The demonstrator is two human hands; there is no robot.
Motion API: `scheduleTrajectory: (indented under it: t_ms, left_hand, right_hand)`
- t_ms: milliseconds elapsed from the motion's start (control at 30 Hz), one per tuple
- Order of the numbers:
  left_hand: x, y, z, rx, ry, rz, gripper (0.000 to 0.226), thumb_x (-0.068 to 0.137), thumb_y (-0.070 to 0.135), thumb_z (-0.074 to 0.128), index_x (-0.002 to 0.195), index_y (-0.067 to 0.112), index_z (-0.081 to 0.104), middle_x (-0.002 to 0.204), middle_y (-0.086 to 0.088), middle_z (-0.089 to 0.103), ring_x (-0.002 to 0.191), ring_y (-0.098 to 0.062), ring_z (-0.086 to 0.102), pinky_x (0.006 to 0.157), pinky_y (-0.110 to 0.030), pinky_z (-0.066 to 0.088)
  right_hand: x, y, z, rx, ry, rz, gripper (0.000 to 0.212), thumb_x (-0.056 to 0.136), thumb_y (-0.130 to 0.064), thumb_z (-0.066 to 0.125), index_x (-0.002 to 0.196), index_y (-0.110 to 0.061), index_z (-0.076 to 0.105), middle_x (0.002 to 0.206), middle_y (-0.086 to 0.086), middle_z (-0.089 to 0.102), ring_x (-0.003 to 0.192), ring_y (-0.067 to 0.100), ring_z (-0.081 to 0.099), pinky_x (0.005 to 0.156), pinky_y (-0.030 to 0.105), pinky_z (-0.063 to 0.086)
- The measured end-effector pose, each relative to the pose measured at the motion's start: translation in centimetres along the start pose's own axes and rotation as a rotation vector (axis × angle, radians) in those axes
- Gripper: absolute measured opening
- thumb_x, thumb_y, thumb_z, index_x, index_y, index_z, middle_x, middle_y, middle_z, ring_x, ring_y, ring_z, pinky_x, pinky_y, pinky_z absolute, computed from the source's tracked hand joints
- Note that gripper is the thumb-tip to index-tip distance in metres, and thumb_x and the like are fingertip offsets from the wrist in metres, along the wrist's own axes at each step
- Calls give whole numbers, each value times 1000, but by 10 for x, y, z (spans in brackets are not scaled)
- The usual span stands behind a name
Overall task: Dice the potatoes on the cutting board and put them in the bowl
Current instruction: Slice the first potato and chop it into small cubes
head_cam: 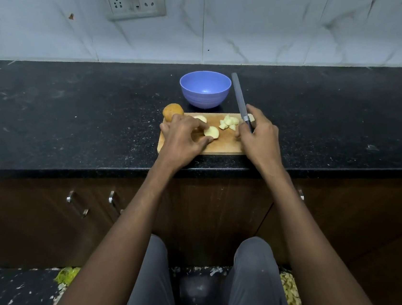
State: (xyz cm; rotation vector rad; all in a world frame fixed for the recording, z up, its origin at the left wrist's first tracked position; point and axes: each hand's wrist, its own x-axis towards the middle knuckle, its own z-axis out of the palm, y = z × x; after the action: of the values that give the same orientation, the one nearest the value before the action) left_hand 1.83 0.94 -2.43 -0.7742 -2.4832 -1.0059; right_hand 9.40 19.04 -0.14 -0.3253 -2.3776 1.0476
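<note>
Grip: your right hand (255,131) holds the knife (240,97), blade pointing up-frame; your left hand (183,136) pinches a potato slice (211,132).
Slice: mid-board, left of the blade.
Bowl (205,89): above the cutting board (221,145).

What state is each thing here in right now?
Bowl: upright, empty.
Whole potato: uncut, at the board's far left corner.
Potato slice: pinched by left hand.
Diced pieces: piled on board.
Knife: held by right hand, blade pointing away.
</note>
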Motion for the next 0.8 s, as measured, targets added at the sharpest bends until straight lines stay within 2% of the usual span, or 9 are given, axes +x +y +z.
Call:
scheduleTrajectory:
  t_ms: [67,133,233,300,367,467,567,700,800]
  left_hand:
    - [0,-1,1,-20,4,12,25,83,38,81,105,26,76,107,10,71,116,-17,49,87,-39,23]
    - [1,-2,1,-38,5,11,25,82,36,82,104,24,77,107,9,72,116,-17,49,88,-39,23]
    - [1,-3,0,-61,1,8,27,81,37,83,104,23,78,106,8,73,117,-17,51,92,-43,26]
    - [0,-4,0,-67,-8,5,28,82,38,82,105,24,77,108,8,72,117,-17,51,93,-43,26]
    - [-1,-3,0,-64,-12,4,29,82,39,81,106,25,77,109,8,71,118,-17,50,94,-43,26]
    - [0,-4,0,-61,-19,-4,31,82,41,81,109,26,76,111,8,71,119,-18,50,99,-50,30]
    - [0,-5,1,-62,-22,-8,31,83,41,80,109,26,75,111,8,70,118,-18,50,100,-52,31]
    - [1,-5,2,-23,-16,-2,31,85,40,79,112,26,75,110,8,69,117,-17,49,89,-41,25]
    - [1,-5,3,-15,-23,0,31,86,39,78,114,27,75,112,9,69,118,-17,48,86,-38,20]
  right_hand:
    - [-16,-7,-2,-8,-47,-3,47,103,-21,52,150,-24,52,97,2,72,83,19,69,80,43,59]
    - [-32,-17,-2,-41,-93,-14,46,103,-21,50,148,-25,54,96,3,71,82,26,70,78,48,60]
    - [-51,-33,-3,-125,-163,-12,50,103,-19,47,154,-20,47,97,8,72,84,30,71,75,51,61]
    - [-63,-41,-3,-184,-195,-1,54,105,-17,46,159,-17,39,93,9,70,79,27,71,71,50,62]
    - [-74,-47,-5,-261,-216,0,56,106,-18,44,161,-15,34,92,8,68,78,27,71,75,47,63]
    - [-84,-55,-6,-369,-239,7,56,108,-19,42,163,-12,30,115,13,68,106,31,67,88,41,51]
    - [-90,-62,-5,-429,-239,20,58,108,-19,42,163,-8,27,120,15,66,112,32,64,81,37,44]
    - [-94,-65,0,-470,-252,23,59,108,-18,41,163,-7,25,122,15,65,113,31,64,84,38,48]
    - [-94,-64,4,-476,-267,35,60,107,-17,41,163,-8,23,121,15,65,113,32,64,88,40,49]
